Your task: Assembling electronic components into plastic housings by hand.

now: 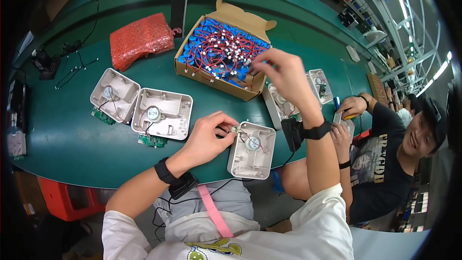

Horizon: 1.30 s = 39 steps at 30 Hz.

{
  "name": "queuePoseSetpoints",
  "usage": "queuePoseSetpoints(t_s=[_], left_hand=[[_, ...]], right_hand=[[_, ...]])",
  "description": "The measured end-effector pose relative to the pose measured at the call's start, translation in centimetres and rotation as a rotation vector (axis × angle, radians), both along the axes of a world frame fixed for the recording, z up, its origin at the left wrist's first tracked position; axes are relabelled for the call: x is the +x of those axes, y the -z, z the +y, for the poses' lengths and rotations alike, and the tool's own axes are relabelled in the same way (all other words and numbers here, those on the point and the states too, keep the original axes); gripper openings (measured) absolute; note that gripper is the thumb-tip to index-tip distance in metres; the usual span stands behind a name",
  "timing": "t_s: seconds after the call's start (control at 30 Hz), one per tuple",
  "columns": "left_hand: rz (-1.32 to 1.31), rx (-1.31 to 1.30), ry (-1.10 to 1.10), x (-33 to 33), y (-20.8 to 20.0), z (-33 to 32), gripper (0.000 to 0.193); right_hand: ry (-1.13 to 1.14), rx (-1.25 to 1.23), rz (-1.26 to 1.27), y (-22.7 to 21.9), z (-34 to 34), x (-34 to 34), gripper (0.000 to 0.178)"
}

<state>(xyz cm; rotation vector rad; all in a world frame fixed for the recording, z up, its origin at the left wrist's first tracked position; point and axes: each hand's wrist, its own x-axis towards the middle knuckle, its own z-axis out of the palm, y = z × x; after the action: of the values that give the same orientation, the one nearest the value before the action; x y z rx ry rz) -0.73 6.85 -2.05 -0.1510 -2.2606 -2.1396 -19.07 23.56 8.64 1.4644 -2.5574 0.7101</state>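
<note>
My left hand (208, 137) pinches a small circuit board (235, 129) at the upper left corner of an open off-white plastic housing (252, 163). Thin wires run from there to a round speaker (253, 143) inside the housing. At the right side of an open cardboard box (233, 91), my right hand (285, 70) has its fingers bent together; what they hold is too unclear to name. Blue cylindrical batteries (192, 48) with red and black leads and white plugs fill the box.
Two housings (162, 108) with speakers and green boards (152, 140) lie left; more housings (319, 83) stand right. A red bubble-wrap bundle (142, 39) lies beyond. At right a co-worker (385, 139) handles a housing. A dark post (180, 5) rises behind the box.
</note>
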Motion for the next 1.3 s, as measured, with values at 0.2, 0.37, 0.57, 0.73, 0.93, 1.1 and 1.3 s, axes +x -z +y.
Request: queuePoseSetpoints(t_s=[0.2,0.37,0.57,0.73,0.93,1.1,1.3], left_hand=[[0.0,0.01,0.004,0.0,0.1,-0.3,0.018],[0.0,0.029,-0.014,-0.2,0.4,0.0,0.019],[-0.062,0.044,0.018,-0.1,-0.2,-0.2,0.018],[-0.085,0.068,0.035,-0.1,-0.3,-0.2,0.019],[-0.096,0.108,0.03,0.0,0.1,-0.3,0.022],[-0.102,0.12,0.003,-0.2,0.3,-0.1,0.023],[-0.112,0.135,0.002,-0.1,0.6,-0.2,0.023]], right_hand=[[0.046,-0.653,-0.645,-3.2,1.9,3.7,0.016],[0.101,-0.757,-0.668,-3.3,5.3,7.9,0.014],[0.196,-0.721,-0.76,-0.8,8.0,12.9,0.01],[0.231,-0.769,-0.851,1.6,8.5,14.1,0.01],[0.25,-0.794,-0.823,1.5,8.2,12.9,0.011],[0.336,-0.704,-0.843,1.6,7.8,12.7,0.012],[0.361,-0.698,-0.843,1.4,7.0,12.8,0.012]])
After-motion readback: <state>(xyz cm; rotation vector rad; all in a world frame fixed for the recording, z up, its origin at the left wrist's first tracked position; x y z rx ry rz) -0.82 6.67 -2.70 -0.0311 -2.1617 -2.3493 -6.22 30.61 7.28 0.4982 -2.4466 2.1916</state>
